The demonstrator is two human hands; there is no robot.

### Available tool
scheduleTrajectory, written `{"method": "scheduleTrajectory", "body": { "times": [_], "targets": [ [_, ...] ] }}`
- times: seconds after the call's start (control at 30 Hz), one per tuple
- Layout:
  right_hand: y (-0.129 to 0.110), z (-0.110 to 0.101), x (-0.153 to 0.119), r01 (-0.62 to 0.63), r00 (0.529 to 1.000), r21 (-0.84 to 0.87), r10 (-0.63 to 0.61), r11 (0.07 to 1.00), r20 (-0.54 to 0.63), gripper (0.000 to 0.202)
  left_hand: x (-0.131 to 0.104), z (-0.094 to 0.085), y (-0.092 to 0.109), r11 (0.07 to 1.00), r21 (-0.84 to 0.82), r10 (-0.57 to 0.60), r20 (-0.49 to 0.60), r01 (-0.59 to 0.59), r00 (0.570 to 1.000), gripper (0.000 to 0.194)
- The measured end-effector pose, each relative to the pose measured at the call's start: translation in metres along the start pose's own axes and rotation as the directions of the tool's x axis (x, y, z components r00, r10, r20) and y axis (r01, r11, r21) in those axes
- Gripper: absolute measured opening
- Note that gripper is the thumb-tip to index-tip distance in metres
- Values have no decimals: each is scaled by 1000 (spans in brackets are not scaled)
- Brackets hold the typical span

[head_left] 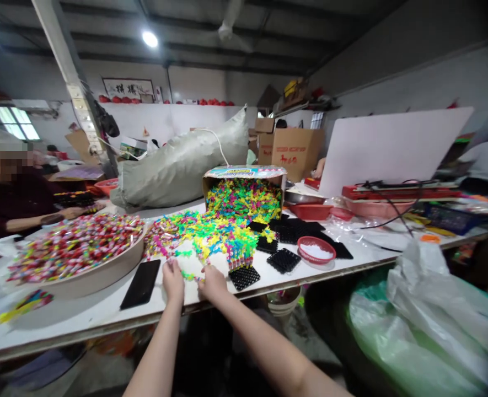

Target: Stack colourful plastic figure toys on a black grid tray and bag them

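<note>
My left hand (173,283) is closed at the table's front edge, right of a black phone-like slab (140,284); what its fingers hold is too small to make out. My right hand (213,284) is pinched, with small green and yellow pieces at its fingertips. Just right of it, several small figures stand in a row on a black perforated tray (244,278). Behind both hands lies a loose heap of bright plastic pieces (210,234), spilling from an open carton (244,172).
A wide basin (90,281) full of small wrapped pieces is at the left. Black trays (283,260) and a red basket (316,250) of white bits lie to the right. A large grey sack (181,160) is behind. A person sits at far left.
</note>
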State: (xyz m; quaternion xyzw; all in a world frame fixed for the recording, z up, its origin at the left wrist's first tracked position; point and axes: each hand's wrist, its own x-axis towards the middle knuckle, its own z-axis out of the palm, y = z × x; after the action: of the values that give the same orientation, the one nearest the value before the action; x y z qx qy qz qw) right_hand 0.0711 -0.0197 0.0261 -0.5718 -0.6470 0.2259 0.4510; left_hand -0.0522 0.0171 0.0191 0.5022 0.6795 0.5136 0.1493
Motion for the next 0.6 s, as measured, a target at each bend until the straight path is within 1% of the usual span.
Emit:
{"method": "scheduleTrajectory", "body": {
  "times": [0.03, 0.07, 0.1, 0.13, 0.2, 0.23, 0.27, 0.33, 0.43, 0.5, 0.6],
  "targets": [
    [-3, 1, 1, 26, 999, 10, -26, 1000, -34, 20, -2, 0, 0, 1000, 12, 20, -17, -20, 1000, 33],
    [-6, 2, 2, 44, 997, 42, -41, 998, -62, 21, -3, 1, 0, 997, 40, 71, -3, -71, 997, 31],
    [-8, 3, 3, 49, 995, 95, -41, 994, -87, 24, -4, 3, -1, 987, 62, 150, 31, -152, 988, 29],
    [-10, 5, 4, 41, 994, 164, -23, 986, -109, 25, -5, 6, -3, 963, 81, 251, 76, -257, 965, 26],
    [-12, 10, 7, 13, 992, 308, 28, 951, -127, 26, -5, 13, -8, 884, 89, 447, 130, -460, 885, 23],
    [-13, 13, 9, 4, 990, 369, 47, 929, -129, 24, -5, 16, -11, 841, 92, 523, 120, -534, 844, 23],
    [-13, 15, 10, -4, 989, 419, 66, 908, -134, 22, -4, 19, -13, 805, 104, 576, 97, -584, 812, 23],
    [-13, 18, 13, -7, 983, 482, 95, 876, -158, 18, -2, 22, -18, 748, 133, 647, 73, -650, 759, 23],
    [-13, 15, 10, 2, 970, 494, 119, 870, -213, 16, -1, 24, -19, 678, 136, 715, 110, -723, 691, 25],
    [-13, 7, 4, 17, 968, 472, 104, 881, -229, 16, -3, 23, -16, 658, 122, 727, 152, -743, 669, 27],
    [-8, -14, -7, 14, 972, 484, 100, 875, -210, 17, -10, 21, -7, 653, 112, 716, 231, -749, 659, 35]
  ]
}}
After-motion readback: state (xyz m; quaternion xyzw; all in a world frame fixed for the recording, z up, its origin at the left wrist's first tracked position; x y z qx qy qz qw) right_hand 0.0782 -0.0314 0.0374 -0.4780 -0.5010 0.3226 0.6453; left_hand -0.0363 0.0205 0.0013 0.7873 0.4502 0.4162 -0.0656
